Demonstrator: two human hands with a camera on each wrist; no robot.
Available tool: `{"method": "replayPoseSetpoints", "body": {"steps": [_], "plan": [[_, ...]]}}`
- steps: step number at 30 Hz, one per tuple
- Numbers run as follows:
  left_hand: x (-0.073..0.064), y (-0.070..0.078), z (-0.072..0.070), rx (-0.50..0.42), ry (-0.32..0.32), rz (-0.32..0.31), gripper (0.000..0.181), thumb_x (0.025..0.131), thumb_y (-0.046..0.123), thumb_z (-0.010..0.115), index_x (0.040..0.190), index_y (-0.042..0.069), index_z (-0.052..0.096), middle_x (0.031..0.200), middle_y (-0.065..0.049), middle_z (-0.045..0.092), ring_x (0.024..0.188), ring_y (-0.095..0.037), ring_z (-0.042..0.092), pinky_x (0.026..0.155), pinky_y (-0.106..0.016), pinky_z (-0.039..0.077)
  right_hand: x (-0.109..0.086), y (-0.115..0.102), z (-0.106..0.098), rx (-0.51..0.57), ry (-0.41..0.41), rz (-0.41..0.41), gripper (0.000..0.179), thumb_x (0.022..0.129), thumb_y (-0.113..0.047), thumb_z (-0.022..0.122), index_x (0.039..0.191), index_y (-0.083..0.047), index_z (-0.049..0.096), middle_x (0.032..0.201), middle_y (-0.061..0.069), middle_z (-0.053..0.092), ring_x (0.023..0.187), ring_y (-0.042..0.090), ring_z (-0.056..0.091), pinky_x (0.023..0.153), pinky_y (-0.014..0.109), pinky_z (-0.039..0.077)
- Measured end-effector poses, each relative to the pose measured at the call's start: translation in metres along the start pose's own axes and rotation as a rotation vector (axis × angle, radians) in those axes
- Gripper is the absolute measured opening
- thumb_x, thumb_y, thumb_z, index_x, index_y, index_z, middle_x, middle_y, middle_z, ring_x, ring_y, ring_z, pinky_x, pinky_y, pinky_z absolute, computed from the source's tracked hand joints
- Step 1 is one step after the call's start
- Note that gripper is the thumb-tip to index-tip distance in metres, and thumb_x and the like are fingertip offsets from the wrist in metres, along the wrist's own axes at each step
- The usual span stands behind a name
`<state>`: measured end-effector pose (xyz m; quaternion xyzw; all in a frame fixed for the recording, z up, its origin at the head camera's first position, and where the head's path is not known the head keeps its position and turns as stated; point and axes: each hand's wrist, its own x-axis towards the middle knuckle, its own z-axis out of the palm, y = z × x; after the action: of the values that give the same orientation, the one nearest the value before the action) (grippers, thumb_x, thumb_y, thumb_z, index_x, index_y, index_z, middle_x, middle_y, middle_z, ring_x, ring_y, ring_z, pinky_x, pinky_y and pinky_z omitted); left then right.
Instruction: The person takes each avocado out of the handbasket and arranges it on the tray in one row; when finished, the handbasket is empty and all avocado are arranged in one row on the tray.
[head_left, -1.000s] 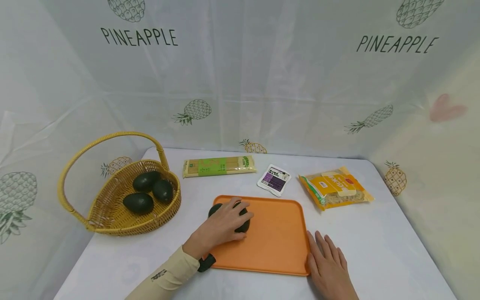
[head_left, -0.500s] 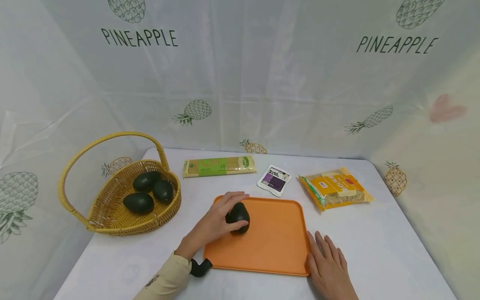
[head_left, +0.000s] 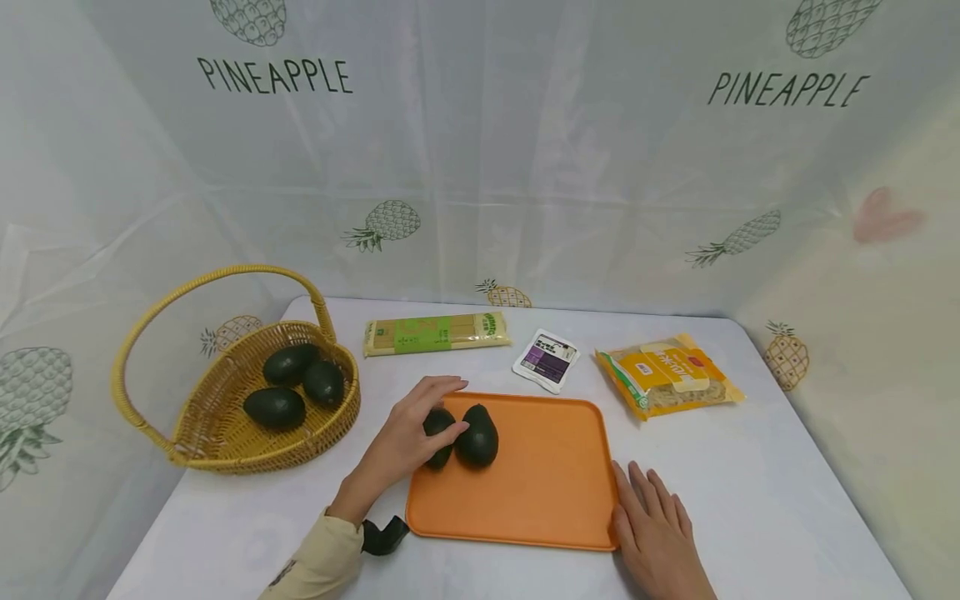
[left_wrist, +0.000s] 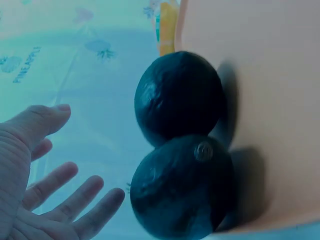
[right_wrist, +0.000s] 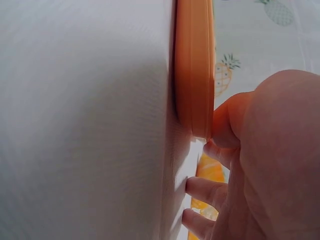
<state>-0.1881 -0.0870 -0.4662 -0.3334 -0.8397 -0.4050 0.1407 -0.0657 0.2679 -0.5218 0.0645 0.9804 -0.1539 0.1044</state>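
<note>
Far out to the left of the fingers, a yellow wicker basket (head_left: 225, 433) sits on the bench (head_left: 765, 500) with three dark avocados (head_left: 294, 382) lying in its bowl. Nearer in, the left hand (head_left: 408, 429) reaches over the left edge of the orange tray (head_left: 547, 492); from the head view its thumb seems to rest against the nearer avocado (head_left: 438, 433), yet the wrist view shows the fingers (left_wrist: 75, 200) spread and loose, just beside the fruit and gripping nothing. That avocado lies at the tray's left rim, right by the fingertips, and touches a second avocado (head_left: 477, 435) on the side away from the hand; both rest on the tray floor. A black strap end (head_left: 382, 536) sticks out at the cream sleeve (head_left: 318, 567) behind the wrist. Beyond the left fingers, toward the back of the bench, lies a long pack of spaghetti (head_left: 437, 332) with a green label, and to its right a small white pouch (head_left: 547, 361) with a purple print. Further right still is a yellow packet of noodles (head_left: 671, 375), well apart from either hand. The right hand (head_left: 660, 537) lies flat on the bench at the tray's near right corner, fingers straight and slightly spread, its thumb pressing against the tray's rim and holding nothing. A pale curtain printed with pineapples (head_left: 480, 167) hangs behind it all.
</note>
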Motion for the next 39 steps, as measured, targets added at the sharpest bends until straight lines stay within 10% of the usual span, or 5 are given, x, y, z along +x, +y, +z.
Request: {"method": "replayPoseSetpoints", "body": {"steps": [13,22,30,39], "plan": [[-0.008,-0.01,-0.03,0.044,0.088,-0.093,0.061,0.091,0.01,0.086,0.147,0.013,0.062,0.145,-0.009,0.062,0.126,-0.03,0.068,0.094,-0.04,0.066,0.001,0.0,-0.001,0.013,-0.032,0.025,0.062,0.114,-0.034,0.041,0.171,-0.013,0.028,0.175,0.027,0.024,0.161,0.055,0.013,0.127,0.079,0.005],[-0.018,-0.018,-0.045,0.124,0.294,-0.07,0.051,0.083,-0.007,0.087,0.13,0.006,0.072,0.131,-0.012,0.07,0.119,-0.029,0.071,0.086,-0.043,0.067,0.002,0.001,0.001,0.012,-0.033,0.027,0.063,0.113,-0.036,0.042,0.171,-0.014,0.028,0.175,0.026,0.024,0.161,0.054,0.013,0.127,0.079,0.005],[-0.028,-0.024,-0.059,0.208,0.449,-0.107,0.044,0.082,-0.015,0.083,0.122,0.002,0.075,0.123,-0.016,0.073,0.108,-0.034,0.072,0.095,0.002,0.046,0.0,0.001,0.0,0.024,-0.033,0.02,0.062,0.114,-0.035,0.042,0.171,-0.014,0.028,0.175,0.026,0.024,0.162,0.053,0.013,0.127,0.079,0.005],[-0.045,-0.032,-0.069,0.254,0.489,-0.254,0.035,0.087,-0.013,0.078,0.12,-0.001,0.075,0.122,-0.019,0.071,0.113,-0.036,0.069,0.095,0.005,0.04,0.001,0.001,0.0,0.021,-0.035,0.019,0.062,0.114,-0.035,0.042,0.171,-0.014,0.028,0.175,0.026,0.024,0.161,0.054,0.013,0.127,0.079,0.005]]}}
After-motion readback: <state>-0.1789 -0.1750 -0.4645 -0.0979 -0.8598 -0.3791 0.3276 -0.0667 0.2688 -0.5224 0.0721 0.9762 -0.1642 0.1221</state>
